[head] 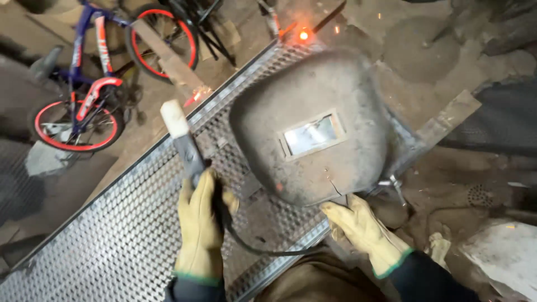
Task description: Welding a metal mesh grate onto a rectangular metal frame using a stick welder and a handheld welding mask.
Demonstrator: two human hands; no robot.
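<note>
Between the two gloved hands, the electrode holder (187, 148) points up and away, its long axis leaning left; the left hand (201, 226) has its fingers closed around the grip. Beside it the right hand (363, 229) holds the welding mask (310, 126) by its lower edge, over the perforated metal sheet (123, 235). A glowing weld spot (304, 35) lies at the far edge, well apart from the holder tip.

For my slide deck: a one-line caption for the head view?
Gloved left hand grips electrode holder; right hand holds welding shield over perforated sheet.
</note>
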